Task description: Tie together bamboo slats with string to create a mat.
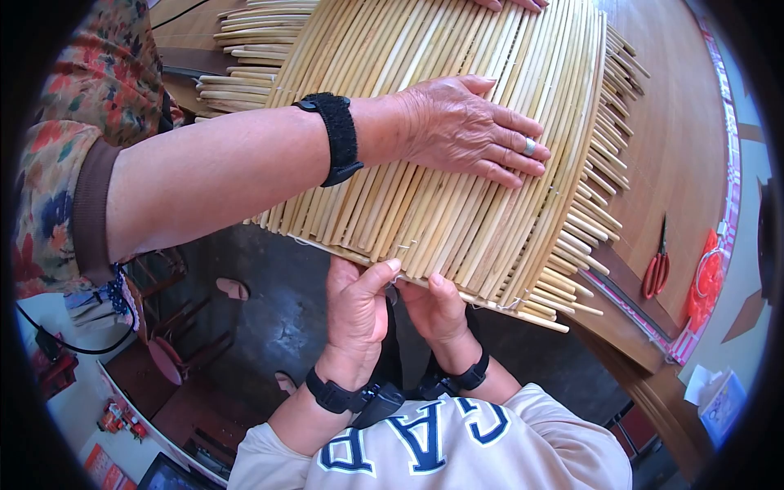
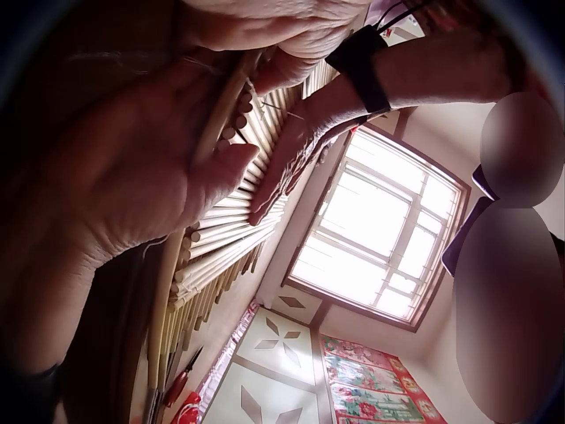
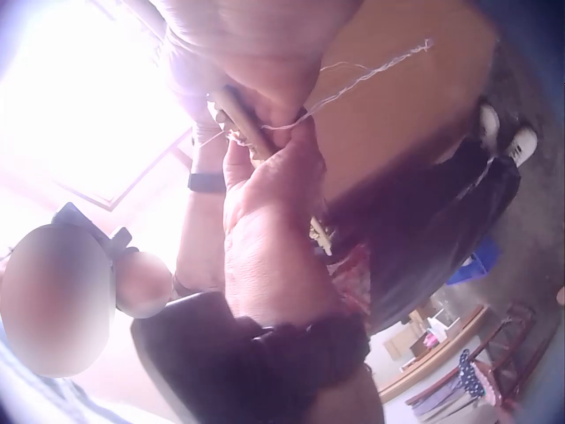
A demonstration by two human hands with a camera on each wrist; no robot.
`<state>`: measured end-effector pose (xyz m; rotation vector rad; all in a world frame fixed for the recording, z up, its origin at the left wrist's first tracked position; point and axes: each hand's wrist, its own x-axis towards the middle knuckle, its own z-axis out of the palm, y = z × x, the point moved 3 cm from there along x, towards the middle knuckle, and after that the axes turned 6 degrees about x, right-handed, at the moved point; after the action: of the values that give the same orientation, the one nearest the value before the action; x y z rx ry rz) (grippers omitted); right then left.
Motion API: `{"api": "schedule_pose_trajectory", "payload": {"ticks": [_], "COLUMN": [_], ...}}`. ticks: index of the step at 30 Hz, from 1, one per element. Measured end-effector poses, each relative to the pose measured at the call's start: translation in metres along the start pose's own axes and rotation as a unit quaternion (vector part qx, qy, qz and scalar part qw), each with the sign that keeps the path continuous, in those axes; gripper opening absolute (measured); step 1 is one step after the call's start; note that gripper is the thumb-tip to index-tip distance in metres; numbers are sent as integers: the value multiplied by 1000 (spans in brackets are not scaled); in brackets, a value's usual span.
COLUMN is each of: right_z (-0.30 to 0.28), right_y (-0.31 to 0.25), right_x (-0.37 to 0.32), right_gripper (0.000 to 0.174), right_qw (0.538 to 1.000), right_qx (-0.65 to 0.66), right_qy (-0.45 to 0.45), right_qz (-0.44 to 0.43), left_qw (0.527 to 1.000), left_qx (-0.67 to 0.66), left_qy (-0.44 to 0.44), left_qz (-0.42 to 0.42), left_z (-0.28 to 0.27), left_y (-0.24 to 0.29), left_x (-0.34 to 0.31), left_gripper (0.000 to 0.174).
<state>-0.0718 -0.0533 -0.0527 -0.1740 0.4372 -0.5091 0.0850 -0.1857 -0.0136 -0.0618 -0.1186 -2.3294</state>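
A mat of pale wooden sticks [image 1: 392, 147], tied with thin white thread [image 1: 406, 246], spans the upper middle of the head view. At its near edge my left hand [image 1: 358, 306] pinches the border stick, thumb on top and fingers underneath. Close beside it my right hand [image 1: 441, 309] grips the same edge, its thumb also on top. Twisted white thread [image 3: 380, 75] trails from the edge between my hands in the right wrist view. Another person's hand [image 1: 482, 131], with a ring, lies flat across the sticks. My lower fingers are hidden by the mat.
The wooden table [image 1: 670, 155] carries red-handled scissors [image 1: 656, 273] and a red plastic bag [image 1: 704, 286] at right. Stick ends [image 1: 584, 253] poke out along the mat's right side. Fingertips [image 1: 523, 4] rest at the far edge. A chair [image 1: 175, 351] stands lower left.
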Motion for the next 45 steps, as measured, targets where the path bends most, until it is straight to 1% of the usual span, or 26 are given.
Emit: {"api": "schedule_pose_trajectory", "payload": {"ticks": [2,4,5,6,8,9,10,11,12,13,14,15,17,19,20,24,26,30,36,38,39,41,42,43,44,45], "right_z": [-1,-3,0,4,3,-5,-18,-24,-5,19,35,53,97,117,121,95,95,91,99,115,136,156,167,168,171,184], "right_y": [0,-1,-4,-7,-17,-26,-34,-45,-68,-87,-100,-113,-128,-125,-116,-76,-69,-64,-62,-69,-77,-90,-92,-89,-82,-91], "right_x": [0,-1,-3,-5,-15,-26,-41,-53,-66,-79,-84,-84,-73,-45,-27,29,34,35,36,33,33,50,44,45,39,31], "right_gripper": [53,53,53,53,54,54,51,48,42,35,25,21,18,18,19,18,17,12,12,14,13,9,9,3,3,3], "right_qw": [1000,999,999,999,997,997,968,898,732,484,469,542,507,536,527,516,495,489,468,471,452,636,636,810,914,914], "right_qx": [4,37,31,16,-9,-20,-220,-409,-676,-866,-865,-812,-821,-812,-813,-818,-832,-825,-780,-721,-707,-627,-626,-530,-389,-389], "right_qy": [-3,0,-3,3,21,17,38,60,-36,-128,-144,-152,-150,-149,-167,-193,-167,-182,-287,-310,-293,-228,-226,-174,-109,-111], "right_qz": [5,20,20,29,78,76,117,152,75,-9,-107,-156,-216,-178,-182,-165,-189,-216,-301,-402,-458,-388,-391,-182,43,40], "left_qw": [998,968,916,831,673,644,635,632,630,627,628,628,633,629,626,576,577,588,567,553,549,548,549,549,549,549], "left_qx": [-4,19,47,93,176,185,189,175,161,147,154,162,152,148,133,153,142,111,102,104,91,82,95,108,111,105], "left_qy": [33,158,255,367,529,555,564,564,564,564,577,589,589,620,632,709,709,698,719,731,728,725,723,721,720,722], "left_qz": [51,193,307,407,485,493,494,502,509,517,499,482,479,445,437,377,380,393,389,386,400,410,409,408,410,408], "left_z": [1,8,14,21,18,13,8,9,9,10,14,16,13,16,23,21,23,21,28,27,26,25,26,27,28,28], "left_y": [-13,-46,-73,-105,-159,-172,-177,-177,-178,-178,-177,-175,-176,-176,-176,-179,-180,-184,-186,-187,-188,-189,-189,-188,-188,-188], "left_x": [-8,-26,-40,-56,-81,-86,-87,-87,-88,-88,-88,-88,-90,-91,-89,-90,-89,-84,-78,-78,-77,-75,-75,-75,-73,-73], "left_gripper": [61,57,55,54,53,53,54,53,52,52,49,47,45,45,44,34,33,29,30,30,31,32,31,30,30,31]}}
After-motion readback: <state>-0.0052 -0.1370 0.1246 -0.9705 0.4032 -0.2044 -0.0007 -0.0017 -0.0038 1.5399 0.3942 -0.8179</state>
